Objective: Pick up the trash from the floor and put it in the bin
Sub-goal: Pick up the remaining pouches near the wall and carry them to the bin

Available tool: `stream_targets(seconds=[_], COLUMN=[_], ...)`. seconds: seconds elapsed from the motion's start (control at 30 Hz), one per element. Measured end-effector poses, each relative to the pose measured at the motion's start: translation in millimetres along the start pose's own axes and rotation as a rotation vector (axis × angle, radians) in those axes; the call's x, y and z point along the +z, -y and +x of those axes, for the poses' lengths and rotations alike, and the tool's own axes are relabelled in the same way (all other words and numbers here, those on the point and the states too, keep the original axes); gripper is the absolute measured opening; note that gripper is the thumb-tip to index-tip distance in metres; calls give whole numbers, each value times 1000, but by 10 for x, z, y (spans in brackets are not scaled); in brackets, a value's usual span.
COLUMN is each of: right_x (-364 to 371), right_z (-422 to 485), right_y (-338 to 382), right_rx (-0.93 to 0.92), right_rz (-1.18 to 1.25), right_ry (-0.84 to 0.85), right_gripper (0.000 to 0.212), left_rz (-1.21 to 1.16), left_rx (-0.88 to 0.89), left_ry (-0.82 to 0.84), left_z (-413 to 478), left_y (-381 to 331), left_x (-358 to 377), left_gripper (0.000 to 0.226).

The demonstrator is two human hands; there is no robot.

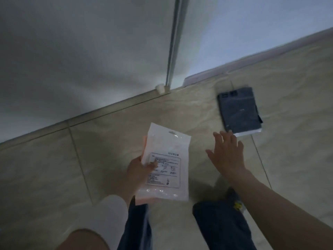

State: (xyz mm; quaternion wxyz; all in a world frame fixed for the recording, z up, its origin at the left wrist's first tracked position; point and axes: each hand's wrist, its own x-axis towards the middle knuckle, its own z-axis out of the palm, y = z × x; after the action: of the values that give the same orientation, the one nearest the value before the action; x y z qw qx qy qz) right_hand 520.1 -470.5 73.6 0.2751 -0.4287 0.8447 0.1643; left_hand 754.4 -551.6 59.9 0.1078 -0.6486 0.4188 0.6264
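Observation:
My left hand (137, 173) holds a white and clear plastic packet (166, 159) with a printed label, and a pinkish flat piece shows behind it. A dark flat package (238, 110) with a white edge lies on the tiled floor to the upper right. My right hand (227, 152) hovers open just below and left of that dark package, fingers spread, with its fingertips close to the package's lower edge. No bin is in view.
The beige tiled floor (108, 156) meets a grey wall (81, 51) with a vertical metal door frame (175, 42). A small white stopper (160, 88) sits at the frame's base. My legs in dark trousers (221, 226) stand at the bottom.

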Motion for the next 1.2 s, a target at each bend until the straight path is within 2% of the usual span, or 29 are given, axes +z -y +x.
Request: stream_targets(seconds=[0.2, 0.33, 0.53, 0.67, 0.8, 0.87, 0.93, 1.0, 1.1, 1.2], right_x=[-38, -140, -99, 170, 496, 636, 749, 806, 777, 664], right_z=[252, 569, 1069, 1432, 1914, 2113, 2235, 2266, 2212, 2147], right_y=[-1132, -1940, -2774, -2960, -2911, -2847, -2805, -2793, -2786, -2719], right_rx=[48, 45, 74, 70, 75, 96, 129, 150, 165, 178], right_rz=[10, -28, -64, -45, 67, 163, 243, 274, 323, 521], right_ry=[30, 27, 14, 3, -16, -33, -59, -80, -63, -4], right_gripper=[68, 68, 68, 67, 68, 68, 69, 69, 69, 72], left_rz=[-73, -5, -53, -21, 168, 75, -112, -156, -49, -125], left_rx=[45, 87, 93, 68, 67, 33, 44, 71, 90, 54], left_ry=[-76, -113, -85, -151, -394, -451, -452, -427, -265, -86], left_z=[56, 204, 833, 1420, 2081, 2302, 2428, 2462, 2385, 2182], left_y=[-651, -1139, -1766, -1826, -1788, -1773, -1757, -1746, -1737, -1675], left_x=[900, 1645, 2708, 3202, 3476, 3568, 3632, 3646, 3555, 3381], left_gripper=[10, 26, 6, 28, 55, 68, 62, 52, 33, 16])
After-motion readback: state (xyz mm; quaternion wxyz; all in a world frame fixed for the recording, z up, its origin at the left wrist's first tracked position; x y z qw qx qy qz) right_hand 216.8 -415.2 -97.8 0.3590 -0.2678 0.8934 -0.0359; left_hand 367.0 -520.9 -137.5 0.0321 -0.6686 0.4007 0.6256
